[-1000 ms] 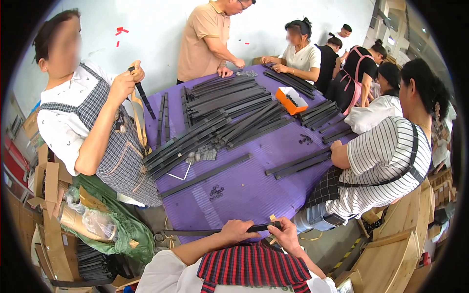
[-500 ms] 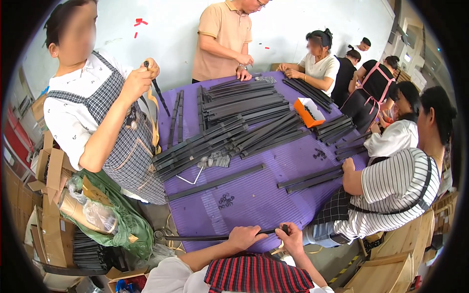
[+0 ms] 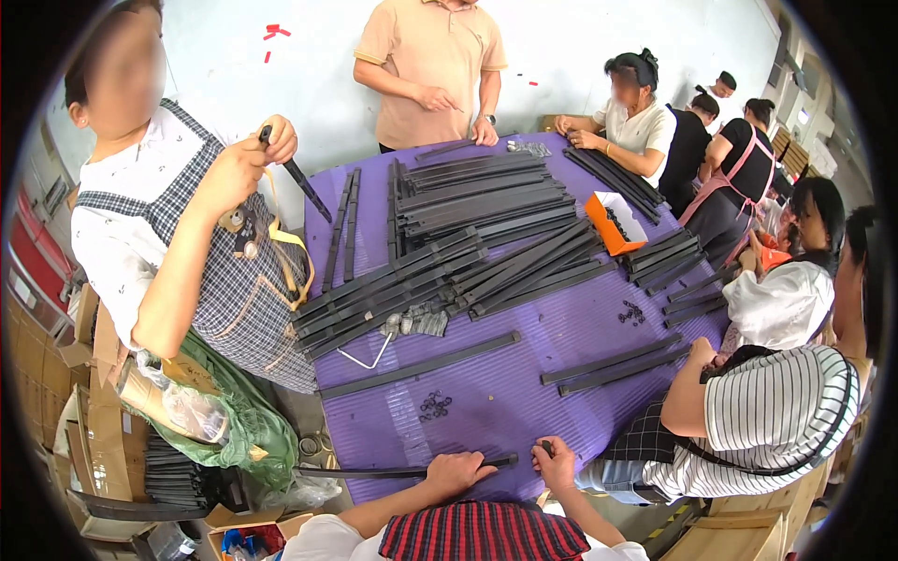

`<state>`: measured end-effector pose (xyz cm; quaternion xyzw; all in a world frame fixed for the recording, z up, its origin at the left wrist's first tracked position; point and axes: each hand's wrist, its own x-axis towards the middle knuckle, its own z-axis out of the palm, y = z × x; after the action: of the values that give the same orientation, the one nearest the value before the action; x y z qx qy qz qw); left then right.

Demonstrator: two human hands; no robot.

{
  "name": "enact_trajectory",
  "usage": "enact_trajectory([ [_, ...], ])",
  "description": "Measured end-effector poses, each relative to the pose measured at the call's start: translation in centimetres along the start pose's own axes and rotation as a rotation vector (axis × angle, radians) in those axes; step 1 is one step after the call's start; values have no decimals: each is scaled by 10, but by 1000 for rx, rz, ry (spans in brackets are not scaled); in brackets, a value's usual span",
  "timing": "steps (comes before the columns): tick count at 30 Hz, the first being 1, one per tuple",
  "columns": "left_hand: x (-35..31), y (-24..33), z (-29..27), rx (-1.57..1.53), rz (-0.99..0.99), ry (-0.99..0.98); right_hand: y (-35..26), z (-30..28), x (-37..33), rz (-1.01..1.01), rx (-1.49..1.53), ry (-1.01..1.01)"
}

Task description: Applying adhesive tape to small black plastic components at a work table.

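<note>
My left hand (image 3: 458,472) is closed around a long, flat black strip (image 3: 374,473), which lies nearly level along the table's near edge. The strip's right end sticks out past my fingers. A short gap to the right, my right hand (image 3: 556,462) pinches a small black piece (image 3: 546,448), apart from the strip; its exact kind is too small to tell. Beyond my left hand lies a loose cluster of small black rings (image 3: 435,405) on the purple tabletop (image 3: 505,402). Farther off, one more long black strip (image 3: 421,365) lies slantwise.
Stacks of black strips (image 3: 486,201) cover the table's middle. An orange box (image 3: 615,224) of small black parts stands to their right. A bent white rod (image 3: 367,363) lies at left. A person in a checked apron (image 3: 234,309) holds a strip; a striped-shirt person (image 3: 776,402) sits right.
My right hand has come away from the strip's end, leaving that end bare, and keeps a small black piece. My left hand still grips the strip. The view has shifted slightly.
</note>
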<state>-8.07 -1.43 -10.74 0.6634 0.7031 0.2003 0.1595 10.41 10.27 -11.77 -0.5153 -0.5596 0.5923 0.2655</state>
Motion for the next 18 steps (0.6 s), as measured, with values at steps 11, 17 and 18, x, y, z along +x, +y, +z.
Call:
enact_trajectory([
  [11, 0, 1, 1, 10, -1, 47, -8, 2, 0, 21, -39, -10],
  [17, 6, 0, -6, 5, -56, -101, -12, -4, -7, -7, 124, -106],
  [18, 6, 0, -9, 8, -53, -99, -14, -3, -13, -11, 126, -104],
])
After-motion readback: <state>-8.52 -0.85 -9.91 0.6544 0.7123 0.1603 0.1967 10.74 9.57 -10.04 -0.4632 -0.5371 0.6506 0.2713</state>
